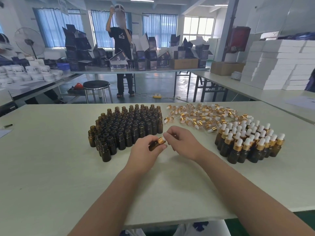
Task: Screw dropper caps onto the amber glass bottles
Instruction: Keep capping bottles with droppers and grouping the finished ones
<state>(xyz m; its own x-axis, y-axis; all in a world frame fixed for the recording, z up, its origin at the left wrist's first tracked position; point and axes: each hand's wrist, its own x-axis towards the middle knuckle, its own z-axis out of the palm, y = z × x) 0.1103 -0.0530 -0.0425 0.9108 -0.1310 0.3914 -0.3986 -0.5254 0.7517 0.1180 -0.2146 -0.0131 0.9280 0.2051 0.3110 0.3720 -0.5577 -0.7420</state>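
My left hand [144,149] grips a small amber glass bottle [154,145], tilted to the right above the white table [51,164]. A gold dropper cap [161,140] with a white rubber bulb sits on the bottle's neck. My right hand [183,142] pinches the bulb end of that cap with fingertips. Several open amber bottles [126,128] stand in a block just behind my left hand. A loose pile of dropper caps [202,116] lies at the back right. Several capped bottles [250,143] stand to the right of my right hand.
A pen [7,125] lies at the table's left edge. Beyond the table stand a black stool [96,85], a person at a far table with dark cartons [150,57], and stacked white boxes [276,65] on the right table.
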